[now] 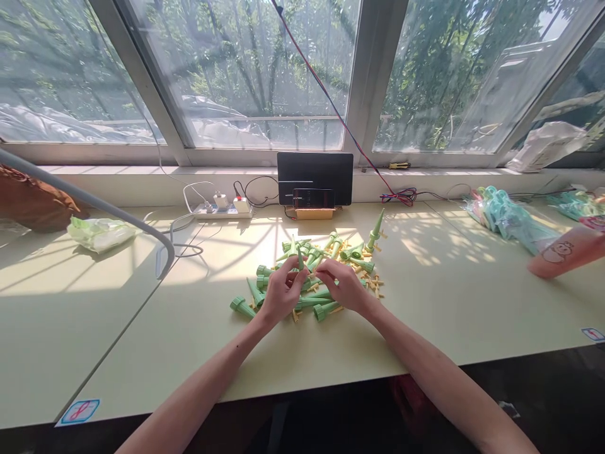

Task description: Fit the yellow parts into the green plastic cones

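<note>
My left hand (285, 290) is closed round a green plastic watering spike (300, 258), its pointed end up. Close beside it, the fingertips of my right hand (344, 285) are pinched together; what they hold, if anything, is too small to make out. Both hands are over a loose pile of similar green spikes (314, 302) with ribbed caps and small yellow valve pieces (377, 285). One spike with a yellow valve (375, 232) stands tilted at the pile's back right. Another green spike (242, 306) lies at the left edge, its wide ribbed end facing left.
Behind the pile, a phone (314, 198) leans on a stand before a black panel (315, 167). A power strip (224, 211) with cables sits left of it. A grey curved tube (118, 217) reaches in from the left. At right are bagged teal items (501, 214) and a pink cup (564, 253).
</note>
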Demonstrator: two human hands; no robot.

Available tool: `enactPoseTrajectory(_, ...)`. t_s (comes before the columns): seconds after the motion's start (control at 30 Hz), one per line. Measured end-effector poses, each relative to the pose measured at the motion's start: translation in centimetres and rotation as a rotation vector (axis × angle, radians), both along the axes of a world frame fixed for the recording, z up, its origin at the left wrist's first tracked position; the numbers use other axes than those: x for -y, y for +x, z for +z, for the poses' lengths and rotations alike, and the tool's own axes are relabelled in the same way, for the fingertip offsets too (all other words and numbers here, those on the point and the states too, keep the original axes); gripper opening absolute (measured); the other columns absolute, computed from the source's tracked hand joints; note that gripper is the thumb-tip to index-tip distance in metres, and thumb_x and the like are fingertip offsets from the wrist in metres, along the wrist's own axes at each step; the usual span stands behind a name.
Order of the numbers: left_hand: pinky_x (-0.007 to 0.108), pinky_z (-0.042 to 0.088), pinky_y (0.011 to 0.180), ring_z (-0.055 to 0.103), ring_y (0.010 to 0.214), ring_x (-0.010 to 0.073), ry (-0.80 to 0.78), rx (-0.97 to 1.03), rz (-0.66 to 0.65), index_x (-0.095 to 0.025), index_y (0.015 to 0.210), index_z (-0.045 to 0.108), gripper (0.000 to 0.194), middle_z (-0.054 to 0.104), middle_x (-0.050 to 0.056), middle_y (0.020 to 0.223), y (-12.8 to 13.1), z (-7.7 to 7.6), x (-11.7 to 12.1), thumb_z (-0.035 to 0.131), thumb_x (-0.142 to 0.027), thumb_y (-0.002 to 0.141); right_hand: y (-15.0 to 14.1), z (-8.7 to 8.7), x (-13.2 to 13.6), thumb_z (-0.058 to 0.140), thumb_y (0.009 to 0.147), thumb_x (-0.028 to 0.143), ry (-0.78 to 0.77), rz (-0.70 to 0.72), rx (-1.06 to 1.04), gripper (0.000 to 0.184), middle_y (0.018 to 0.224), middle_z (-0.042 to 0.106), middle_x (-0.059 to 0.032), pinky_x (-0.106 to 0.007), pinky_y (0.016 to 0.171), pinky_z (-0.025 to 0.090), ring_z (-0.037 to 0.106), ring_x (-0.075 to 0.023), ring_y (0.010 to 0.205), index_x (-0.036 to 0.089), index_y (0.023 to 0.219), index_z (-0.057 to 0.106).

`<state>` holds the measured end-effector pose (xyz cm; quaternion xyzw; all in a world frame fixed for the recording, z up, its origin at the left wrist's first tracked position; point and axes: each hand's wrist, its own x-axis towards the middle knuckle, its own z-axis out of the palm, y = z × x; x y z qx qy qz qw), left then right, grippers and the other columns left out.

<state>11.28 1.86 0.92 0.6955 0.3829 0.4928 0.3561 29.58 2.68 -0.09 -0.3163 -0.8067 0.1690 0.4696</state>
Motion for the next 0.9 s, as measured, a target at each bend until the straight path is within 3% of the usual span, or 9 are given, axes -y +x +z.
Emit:
enactPoseTrajectory(0.3,0.019,0.018,0.041,0.021,0.045,0.0048,-0.005,-0.05,-0.028,-0.018,0.107,0.057,0.024,0.04,-0.005,0.056,-0.13,0.03,-0.06,0.053,-0.037,0.093,0.15,-0.13,-0.09,0.045,0.099,0.023,-0.003,-0.009,0.021,0.016,0.079,0.06,-0.0033,-0.028,0.065,0.043,0.052,-0.015,0.07,0.02,0.088,0.057)
enactPoseTrajectory(0.5,0.018,0.02,0.041,0.027,0.046,0.0044,-0.003,-0.021,-0.007,-0.018,0.112,0.058,0.027,0.048,-0.002,0.067,-0.04,0.07,0.02,0.054,-0.037,0.093,0.07,0.16,0.01,0.046,0.098,0.025,-0.031,0.002,-0.005,0.016,0.076,0.057,-0.0021,-0.026,0.062,0.043,0.051,-0.0145,0.069,0.02,0.087,0.056)
enactPoseTrajectory(0.7,0.018,0.018,0.041,0.023,0.044,0.0044,0.003,-0.017,0.008,-0.019,0.111,0.058,0.025,0.041,-0.005,0.06,0.01,-0.04,0.11,0.054,-0.036,0.093,0.06,-0.02,-0.03,0.049,0.097,0.028,-0.07,-0.007,-0.022,0.016,0.076,0.059,-0.0019,-0.027,0.06,0.043,0.051,-0.0137,0.066,0.02,0.088,0.058)
enactPoseTrajectory(0.9,0.017,0.03,0.044,0.04,0.049,0.0063,0.04,-0.027,0.031,-0.019,0.113,0.058,0.025,0.054,-0.002,0.067,0.03,0.33,0.09,0.054,-0.034,0.093,0.05,0.03,-0.04,0.052,0.097,0.034,-0.138,-0.032,-0.029,0.02,0.078,0.063,-0.0023,-0.026,0.057,0.045,0.052,-0.0117,0.06,0.019,0.09,0.061)
